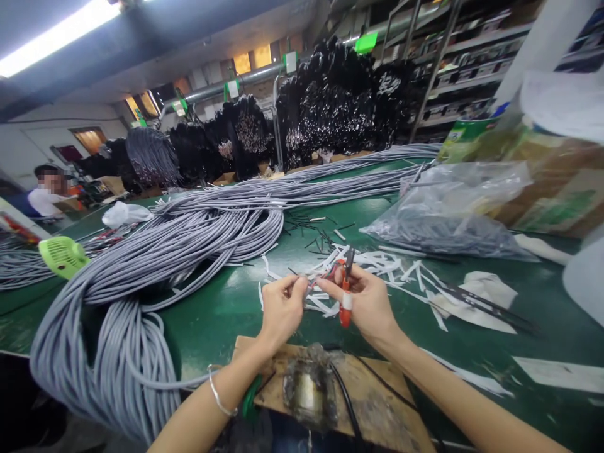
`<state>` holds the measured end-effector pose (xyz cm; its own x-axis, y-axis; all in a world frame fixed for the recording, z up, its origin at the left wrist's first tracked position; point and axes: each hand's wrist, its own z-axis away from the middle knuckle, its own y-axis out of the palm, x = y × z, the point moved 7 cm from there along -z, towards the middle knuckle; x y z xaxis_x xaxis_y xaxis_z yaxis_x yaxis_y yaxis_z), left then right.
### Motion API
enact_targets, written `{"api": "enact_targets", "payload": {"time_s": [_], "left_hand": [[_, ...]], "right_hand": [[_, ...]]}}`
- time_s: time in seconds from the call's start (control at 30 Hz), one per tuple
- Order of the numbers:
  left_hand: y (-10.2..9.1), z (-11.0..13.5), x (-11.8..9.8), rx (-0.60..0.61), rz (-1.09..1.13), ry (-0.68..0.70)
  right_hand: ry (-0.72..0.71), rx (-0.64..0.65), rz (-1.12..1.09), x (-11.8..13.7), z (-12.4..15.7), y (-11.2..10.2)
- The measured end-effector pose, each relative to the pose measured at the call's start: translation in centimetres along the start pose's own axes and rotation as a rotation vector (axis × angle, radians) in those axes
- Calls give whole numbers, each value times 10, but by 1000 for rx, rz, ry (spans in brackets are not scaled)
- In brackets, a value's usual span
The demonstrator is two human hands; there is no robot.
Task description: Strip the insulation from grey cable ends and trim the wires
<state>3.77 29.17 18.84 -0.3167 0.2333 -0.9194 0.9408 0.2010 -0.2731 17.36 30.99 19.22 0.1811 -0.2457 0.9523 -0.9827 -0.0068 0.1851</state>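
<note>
My left hand (284,306) is closed, thumb and forefinger pinching thin coloured wires (325,277) over the green table. My right hand (372,304) is wrapped around red-handled pliers (346,302), whose dark jaws point up and away from me. Its thumb and forefinger reach toward the same wires, close to the left fingertips. Strips of white wrapping (384,264) lie scattered behind and beneath both hands. One grey cable runs from the left toward my left wrist; its far end is hidden there.
Thick bundles of grey cable (189,251) cover the table's left and back. A wooden board (377,384) with a metal fixture (306,387) sits nearest me. To the right are a clear bag (448,207), a cloth (481,299) and dark scissors (486,305). A person (50,195) sits far left.
</note>
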Motion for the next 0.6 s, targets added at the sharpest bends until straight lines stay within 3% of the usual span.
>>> {"api": "enact_targets", "payload": {"time_s": [0.43, 0.6], "left_hand": [[-1, -4, 21, -158, 457, -291], [6, -10, 12, -1, 507, -276]], "right_hand": [[-37, -15, 52, 2, 4, -2], [-36, 4, 72, 2, 4, -3]]}}
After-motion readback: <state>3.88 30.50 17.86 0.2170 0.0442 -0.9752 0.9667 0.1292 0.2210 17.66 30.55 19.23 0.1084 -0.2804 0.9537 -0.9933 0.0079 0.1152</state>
